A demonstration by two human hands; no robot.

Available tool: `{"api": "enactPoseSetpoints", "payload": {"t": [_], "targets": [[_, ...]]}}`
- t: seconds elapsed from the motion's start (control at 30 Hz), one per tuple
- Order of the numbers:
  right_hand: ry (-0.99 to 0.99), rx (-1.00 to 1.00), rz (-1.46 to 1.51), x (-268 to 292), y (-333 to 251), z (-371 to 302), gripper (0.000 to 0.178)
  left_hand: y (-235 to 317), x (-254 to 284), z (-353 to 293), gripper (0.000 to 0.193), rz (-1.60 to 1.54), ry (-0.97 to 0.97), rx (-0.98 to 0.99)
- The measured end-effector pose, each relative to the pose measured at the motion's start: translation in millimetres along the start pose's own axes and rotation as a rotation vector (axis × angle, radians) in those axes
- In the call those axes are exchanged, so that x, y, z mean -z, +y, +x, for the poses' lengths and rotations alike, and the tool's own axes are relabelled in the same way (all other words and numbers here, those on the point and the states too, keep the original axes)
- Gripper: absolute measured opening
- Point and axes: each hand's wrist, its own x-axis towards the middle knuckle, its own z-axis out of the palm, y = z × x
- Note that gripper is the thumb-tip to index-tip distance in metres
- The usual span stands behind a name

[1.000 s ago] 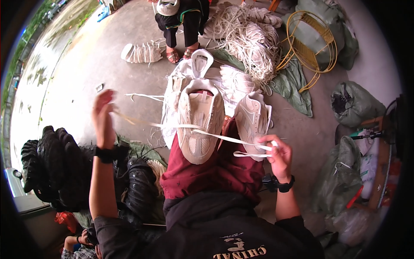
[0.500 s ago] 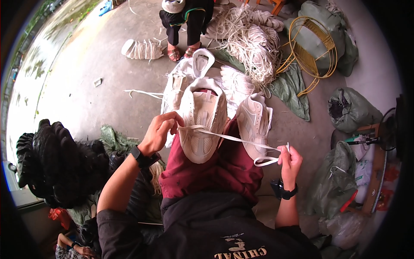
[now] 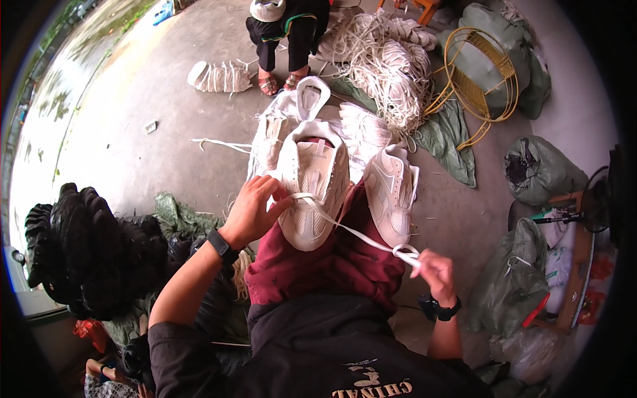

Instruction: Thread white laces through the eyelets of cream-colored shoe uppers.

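A white-and-beige sneaker [image 3: 306, 222] rests toe toward me across my maroon-trousered lap, its tongue showing. A flat white shoelace [image 3: 361, 235] crosses its lower eyelets and stretches to the right. At the sneaker's left side, my left hand [image 3: 255, 207] is closed, fingertips pinching the lace by the eyelets; the exact hold is partly hidden. My right hand [image 3: 436, 272] grips the lace's other part, with a small loop standing out beyond the fingers. Just right of this sneaker lies a second white sneaker [image 3: 390, 199], its eyelets without a lace.
More white sneakers [image 3: 312, 98] lie beyond my knees, near a seated person's feet [image 3: 269, 85]. Farther right are a heap of white laces [image 3: 391, 66] and a yellow rattan chair frame [image 3: 481, 79]. Black bundles [image 3: 93, 252] stand left; green sacks [image 3: 517, 278] stand right.
My right hand has moved down and slightly left with the lace, which now slants more steeply. My left hand has shifted slightly right and down against the sneaker.
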Motion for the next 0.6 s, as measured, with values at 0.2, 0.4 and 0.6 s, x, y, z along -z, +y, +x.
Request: {"api": "enactPoseSetpoints", "payload": {"t": [0.2,0.4,0.6], "targets": [[-0.468,0.024,-0.549,-33,-33,-1,0.025,2,6,3,0.013,-0.053,0.023,-0.018],[-0.194,-0.068,-0.367,-56,-55,47,0.032,14,31,20,0.017,-0.15,-0.115,0.152],[0.09,0.231,-0.222,-118,-20,118,0.064,13,57,31,0.017,0.167,-0.17,-0.029]]}}
